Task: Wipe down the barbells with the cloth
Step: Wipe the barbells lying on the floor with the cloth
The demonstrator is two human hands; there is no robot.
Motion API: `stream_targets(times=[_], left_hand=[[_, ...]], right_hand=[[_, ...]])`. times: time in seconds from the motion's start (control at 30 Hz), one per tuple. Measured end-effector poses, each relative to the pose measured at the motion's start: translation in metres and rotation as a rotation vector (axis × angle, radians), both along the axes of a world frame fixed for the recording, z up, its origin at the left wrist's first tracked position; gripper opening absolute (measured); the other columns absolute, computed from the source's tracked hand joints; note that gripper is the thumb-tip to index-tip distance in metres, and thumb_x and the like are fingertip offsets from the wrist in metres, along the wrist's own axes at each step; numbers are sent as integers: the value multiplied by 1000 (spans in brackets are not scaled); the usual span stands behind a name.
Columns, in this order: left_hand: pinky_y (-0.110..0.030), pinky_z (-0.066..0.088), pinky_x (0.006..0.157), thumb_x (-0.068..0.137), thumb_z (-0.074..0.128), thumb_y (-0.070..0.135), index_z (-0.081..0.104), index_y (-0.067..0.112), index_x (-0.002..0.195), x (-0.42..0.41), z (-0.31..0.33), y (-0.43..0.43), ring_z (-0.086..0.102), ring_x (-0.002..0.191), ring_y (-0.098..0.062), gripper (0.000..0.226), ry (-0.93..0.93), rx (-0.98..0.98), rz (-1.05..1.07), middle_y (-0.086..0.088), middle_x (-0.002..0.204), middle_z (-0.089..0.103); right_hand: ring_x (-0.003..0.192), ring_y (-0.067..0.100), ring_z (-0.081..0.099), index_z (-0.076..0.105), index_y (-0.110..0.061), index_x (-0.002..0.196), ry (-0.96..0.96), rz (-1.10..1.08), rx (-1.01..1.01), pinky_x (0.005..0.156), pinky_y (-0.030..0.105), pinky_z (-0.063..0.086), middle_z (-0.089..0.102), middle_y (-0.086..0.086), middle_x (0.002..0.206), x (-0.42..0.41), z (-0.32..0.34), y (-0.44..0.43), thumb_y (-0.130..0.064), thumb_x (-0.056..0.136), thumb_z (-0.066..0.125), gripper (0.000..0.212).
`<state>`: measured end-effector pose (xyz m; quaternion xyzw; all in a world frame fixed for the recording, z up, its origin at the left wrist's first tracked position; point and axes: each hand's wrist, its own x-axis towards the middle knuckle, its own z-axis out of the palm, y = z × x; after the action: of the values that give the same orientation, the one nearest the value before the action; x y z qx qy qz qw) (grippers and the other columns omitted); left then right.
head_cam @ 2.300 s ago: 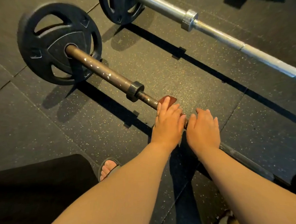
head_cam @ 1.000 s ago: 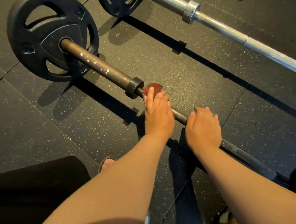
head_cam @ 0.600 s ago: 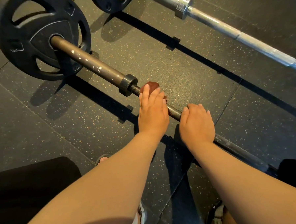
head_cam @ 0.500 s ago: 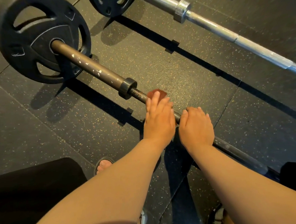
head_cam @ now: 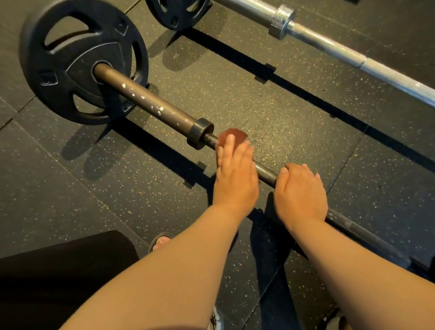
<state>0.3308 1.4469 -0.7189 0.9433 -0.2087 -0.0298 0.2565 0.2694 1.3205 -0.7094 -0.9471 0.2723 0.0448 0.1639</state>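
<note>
A dark barbell [head_cam: 266, 173] lies on the gym floor, running from a black weight plate [head_cam: 62, 59] at upper left down to the lower right. My left hand [head_cam: 234, 176] presses a reddish-brown cloth [head_cam: 234, 136] onto the thin shaft just right of the collar [head_cam: 200, 133]; only the cloth's tip shows past my fingers. My right hand [head_cam: 300, 193] is wrapped over the shaft a little further right. A second, silver barbell [head_cam: 331, 44] lies beyond, parallel, with its own black plate [head_cam: 175, 5].
Black speckled rubber floor tiles [head_cam: 271, 111] lie between the two bars. My toes in a sandal [head_cam: 161, 241] sit near the dark bar at lower centre. Dark clothing [head_cam: 54, 287] fills the lower left corner.
My left hand has slid back and forth along the shaft with the cloth, now close to the collar again. My right hand has kept its hold on the bar.
</note>
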Motion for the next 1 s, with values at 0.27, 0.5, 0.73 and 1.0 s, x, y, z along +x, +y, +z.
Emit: stream_targets(times=[0.27,0.5,0.73,1.0], left_hand=[[-51,25,124,109,32,25,43,15,152,27,4,20,2,157,-20,45,76,-79,33,5,160,38],[-47,-2,127,106,36,16,46,8,148,-19,-1,-11,3,157,-25,44,44,-82,-53,-1,159,39],[-50,26,122,109,33,25,44,18,151,10,10,10,4,156,-18,44,96,-34,-105,8,160,36],[-51,3,128,104,33,13,46,3,147,-18,3,-9,7,156,-31,46,37,-83,-66,-7,156,42]], right_hand=[[118,35,58,66,-6,111,-8,-22,34,110,54,38,68,12,116,1,1,0,-41,99,11,66],[119,32,59,66,-8,113,12,-9,25,108,54,41,69,11,117,0,1,1,-41,102,10,66],[120,33,58,66,-8,114,-2,-18,24,111,53,38,69,12,118,-2,1,-1,-41,103,10,66],[118,29,58,64,-9,113,-10,-14,56,112,49,38,68,9,116,-5,5,0,-41,104,11,63]])
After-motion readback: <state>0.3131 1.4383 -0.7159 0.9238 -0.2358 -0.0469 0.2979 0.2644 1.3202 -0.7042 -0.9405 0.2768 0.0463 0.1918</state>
